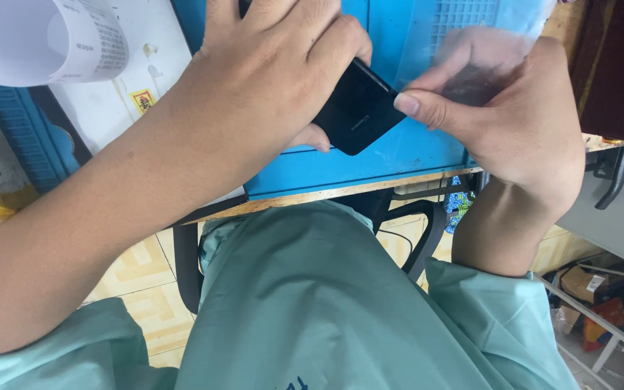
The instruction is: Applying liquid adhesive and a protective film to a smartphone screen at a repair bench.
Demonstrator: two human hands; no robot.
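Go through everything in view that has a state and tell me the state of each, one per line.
black phone: screen dark, flat on the blue mat, pinned under the left hand.
left hand: pressed down over the phone, fingers curled at its edge.
right hand: pinching a clear film.
clear film: lifted off the mat, blurred.
blue mat: lying flat on the bench.
paper sheet: curled into a loose roll.

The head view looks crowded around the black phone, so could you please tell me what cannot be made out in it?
- Phone: its upper part lies under the left hand; only one corner shows.
- Clear film in the right hand: blurred, so its edges are unclear.
- Paper roll: cut off by the top and left edges; its print is too small.
- Blue mat: mostly covered by both hands.
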